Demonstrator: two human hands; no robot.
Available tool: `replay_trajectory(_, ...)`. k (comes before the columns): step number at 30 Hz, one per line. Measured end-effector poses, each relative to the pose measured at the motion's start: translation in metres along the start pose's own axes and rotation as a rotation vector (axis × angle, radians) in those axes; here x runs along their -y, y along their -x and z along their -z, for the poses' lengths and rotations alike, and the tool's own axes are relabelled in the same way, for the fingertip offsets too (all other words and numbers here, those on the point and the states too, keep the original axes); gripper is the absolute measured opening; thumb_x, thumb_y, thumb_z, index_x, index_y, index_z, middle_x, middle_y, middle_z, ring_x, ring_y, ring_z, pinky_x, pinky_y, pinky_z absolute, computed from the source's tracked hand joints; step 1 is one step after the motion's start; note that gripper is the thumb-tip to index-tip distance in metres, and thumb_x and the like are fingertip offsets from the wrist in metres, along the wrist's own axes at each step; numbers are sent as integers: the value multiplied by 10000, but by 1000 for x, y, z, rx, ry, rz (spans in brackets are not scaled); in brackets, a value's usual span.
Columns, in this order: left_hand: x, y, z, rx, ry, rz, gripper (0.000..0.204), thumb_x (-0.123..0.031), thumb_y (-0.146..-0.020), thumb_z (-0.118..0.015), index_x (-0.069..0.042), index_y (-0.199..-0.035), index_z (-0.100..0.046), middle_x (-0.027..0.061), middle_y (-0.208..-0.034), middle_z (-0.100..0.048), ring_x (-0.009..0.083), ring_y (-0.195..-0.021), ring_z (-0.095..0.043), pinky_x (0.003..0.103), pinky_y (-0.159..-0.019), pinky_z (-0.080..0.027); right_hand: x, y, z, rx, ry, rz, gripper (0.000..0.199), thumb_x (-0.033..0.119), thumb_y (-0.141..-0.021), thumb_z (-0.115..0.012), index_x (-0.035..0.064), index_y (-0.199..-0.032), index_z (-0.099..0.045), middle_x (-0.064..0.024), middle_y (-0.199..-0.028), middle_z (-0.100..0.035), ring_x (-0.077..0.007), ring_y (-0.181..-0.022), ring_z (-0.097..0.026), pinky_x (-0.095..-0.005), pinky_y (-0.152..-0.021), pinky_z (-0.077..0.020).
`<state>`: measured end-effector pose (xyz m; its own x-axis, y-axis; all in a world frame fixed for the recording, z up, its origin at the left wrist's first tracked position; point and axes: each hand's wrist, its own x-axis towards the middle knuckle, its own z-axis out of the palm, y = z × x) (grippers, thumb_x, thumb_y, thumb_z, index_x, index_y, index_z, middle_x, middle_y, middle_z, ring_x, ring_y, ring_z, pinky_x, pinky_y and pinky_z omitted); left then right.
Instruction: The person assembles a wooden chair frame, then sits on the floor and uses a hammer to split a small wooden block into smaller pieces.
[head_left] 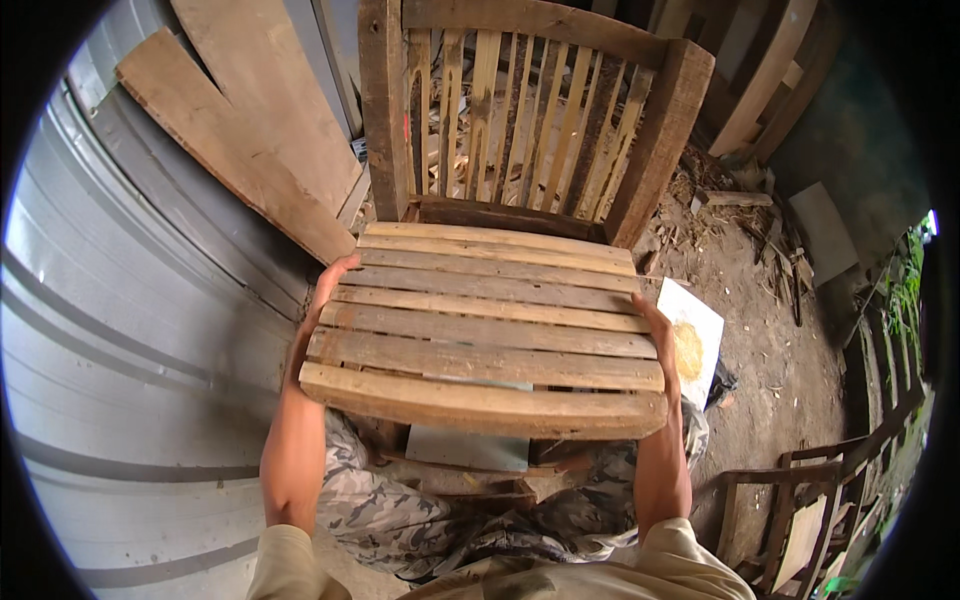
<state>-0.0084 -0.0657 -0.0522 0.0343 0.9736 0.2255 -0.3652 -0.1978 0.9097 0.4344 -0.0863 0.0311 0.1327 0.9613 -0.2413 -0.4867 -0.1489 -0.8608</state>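
Surface: brown earth floor (755, 350) strewn w/ tan wood scraps (738, 198); grey ribbed metal wall (130, 385) on L. Brown wooden slatted chair back (548, 105) stands upright at far edge of brown slatted wooden seat panel (490, 348); white flat board (702, 322) to R. Panel: above camo-trousered lap (400, 515), slats & long axis L–R. L hand (330, 280) & R hand (655, 318) grip opp. ends, fingers partly hidden.

On my left I had a silvery-grey ribbed metal wall (130, 390), with wide, flat brown wooden planks (275, 95) leaning near it. To my right, broken brown wood scraps (738, 198) littered the brown earth floor (755, 350). A white flat board (709, 325) with a round yellowish patch lay there, and beyond grew green leafy plants (908, 275).
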Motion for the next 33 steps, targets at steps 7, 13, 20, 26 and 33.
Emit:
replay_trajectory(7,-9,-14,-2,-163,-44,192,400,-276,-968,-585,-83,-1309,-510,106,-1343,-532,218,-1220,-520,396,-1070,-423,-2,-19,15,36,175,31,334,344,-950,-572,79,-1146,-622,-142,-1177,-611,-239,-1049,-617,-399,-937,-510)
replay_trajectory(13,-22,-56,-18,-148,333,547,450,-280,-979,-581,-91,-1364,-445,108,-1369,-486,212,-1226,-494,389,-1059,-410,7,-41,46,239,428,364,458,344,-910,-624,27,-1232,-548,-181,-1234,-593,-276,-1124,-582,-402,-989,-458)
replay_trajectory(20,-88,-96,-67,-223,31,696,497,-435,-890,-578,-76,-1233,-574,89,-1166,-614,223,-1078,-588,394,-963,-466,81,-93,18,-4,292,-403,566,263,-807,-662,-47,-1270,-561,-213,-1132,-640,-312,-991,-627,-398,-901,-493)
replay_trajectory(26,-195,-155,-152,-295,-179,945,836,-665,-826,-579,-84,-1418,-475,145,-1404,-514,286,-1261,-509,440,-1028,-436,161,-123,-19,-62,332,-568,734,481,-885,-656,-36,-1377,-483,-231,-1367,-527,-364,-1242,-512,-435,-1054,-404)
replay_trajectory(33,-271,-256,-235,-143,-533,1089,1052,-794,-715,-605,-204,-1535,-314,145,-1616,-176,372,-1488,-114,699,-1118,-100,298,-115,-64,-21,644,-314,981,626,-726,-767,-122,-1303,-503,-251,-1217,-595,-324,-1111,-581,-445,-946,-464)
